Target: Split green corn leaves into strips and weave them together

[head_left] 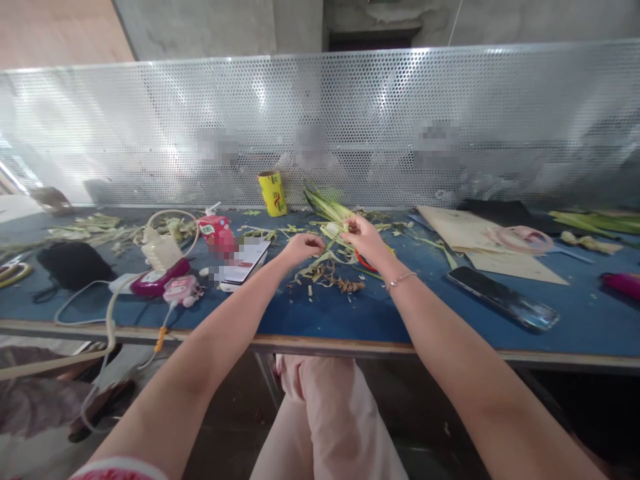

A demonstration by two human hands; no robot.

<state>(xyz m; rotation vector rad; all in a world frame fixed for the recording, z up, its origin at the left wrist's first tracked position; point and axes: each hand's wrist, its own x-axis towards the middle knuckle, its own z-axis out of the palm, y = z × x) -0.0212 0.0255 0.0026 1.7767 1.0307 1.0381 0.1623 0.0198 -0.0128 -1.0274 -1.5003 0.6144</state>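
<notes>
Both my arms reach out over a blue table. My left hand is closed in a pinch on a pale green leaf strip. My right hand is also closed, its fingers pinching the same strip just to the right. A bundle of long green leaves lies right behind the hands. Dry leaf scraps are heaped under them, and red-handled scissors peek out beneath my right wrist, which wears a thin bracelet.
A yellow can stands at the back. Left lie a phone, a red carton, a pink device with cables and a black pouch. Right lie a dark phone, cardboard sheets and more leaves. A perforated metal screen backs the table.
</notes>
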